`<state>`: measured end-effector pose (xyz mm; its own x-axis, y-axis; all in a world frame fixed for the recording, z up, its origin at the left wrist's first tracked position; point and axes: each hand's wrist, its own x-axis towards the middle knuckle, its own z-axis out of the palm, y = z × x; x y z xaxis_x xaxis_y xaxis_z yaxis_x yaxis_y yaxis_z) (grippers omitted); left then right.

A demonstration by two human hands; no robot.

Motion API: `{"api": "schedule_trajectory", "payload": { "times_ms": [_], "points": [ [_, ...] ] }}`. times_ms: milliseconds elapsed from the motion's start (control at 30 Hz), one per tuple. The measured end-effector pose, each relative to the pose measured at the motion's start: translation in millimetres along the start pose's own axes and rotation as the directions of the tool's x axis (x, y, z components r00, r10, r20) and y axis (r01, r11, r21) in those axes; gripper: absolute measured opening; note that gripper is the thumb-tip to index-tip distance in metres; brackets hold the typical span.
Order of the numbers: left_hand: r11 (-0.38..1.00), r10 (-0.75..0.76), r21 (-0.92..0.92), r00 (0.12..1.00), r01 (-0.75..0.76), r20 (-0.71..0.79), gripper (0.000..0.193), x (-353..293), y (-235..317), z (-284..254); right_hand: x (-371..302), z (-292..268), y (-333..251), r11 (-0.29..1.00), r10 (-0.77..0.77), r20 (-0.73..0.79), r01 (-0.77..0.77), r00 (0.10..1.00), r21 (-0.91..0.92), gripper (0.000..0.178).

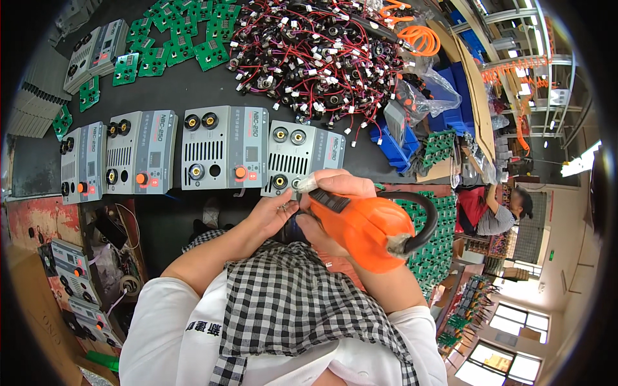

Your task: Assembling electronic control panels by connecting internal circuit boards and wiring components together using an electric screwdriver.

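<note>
- Right hand (335, 193): fingers closed around the grip of an orange power screwdriver (364, 228), tip end pointing toward the lower edge of the nearest grey panel.
- Orange power screwdriver: sits at the near edge of the black bench, just below the fourth panel; a black cable (428, 219) loops from its rear end.
- Left hand (277, 212): fingertips pinched together on something small beside the screwdriver tip; what it pinches is too small to tell.
- Grey front panel (302, 161): rightmost of a row, lying flat, with round sockets and a slotted vent; both hands are touching or just beside its near edge.
- Three more grey panels (222, 148): same kind, lined up to the left, each with orange knobs.
- Black bench (187, 87): carries everything listed.
- Heap of red and black wires (309, 58): with white plugs, far side of bench.
- Green circuit boards (174, 38): spread at the far left; more stacked to the right (441, 145).
- Blue bins (393, 145): right of the panel row.
- Another person (496, 212): at the right, well apart.
</note>
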<state>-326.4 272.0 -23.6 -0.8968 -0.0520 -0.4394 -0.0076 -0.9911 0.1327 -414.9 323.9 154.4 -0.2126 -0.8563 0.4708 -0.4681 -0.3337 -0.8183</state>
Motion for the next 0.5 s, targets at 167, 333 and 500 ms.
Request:
{"api": "schedule_trajectory", "payload": {
  "times_ms": [167, 333, 500],
  "points": [
    [0.998, 0.037, -0.045, 0.997, -0.034, 0.069, 0.02, 10.1, -5.1, -13.7, 3.2, -5.7, -13.6, 0.997, 0.071, -0.217, -0.074, 0.974, -0.009, 0.06],
    [0.951, -0.207, 0.254, 0.974, 0.178, 0.092, 0.023, -18.3, 12.8, -30.3, -14.0, -32.6, -43.4, 0.987, 0.124, -0.627, -0.033, 0.769, 0.155, 0.054],
    [0.806, -0.288, 0.578, 0.939, 0.13, 0.19, 0.02, -48.0, 48.5, 25.0, -21.2, -34.8, -77.2, 0.954, 0.152, -0.699, 0.08, 0.698, 0.288, 0.053]
  ]
}}
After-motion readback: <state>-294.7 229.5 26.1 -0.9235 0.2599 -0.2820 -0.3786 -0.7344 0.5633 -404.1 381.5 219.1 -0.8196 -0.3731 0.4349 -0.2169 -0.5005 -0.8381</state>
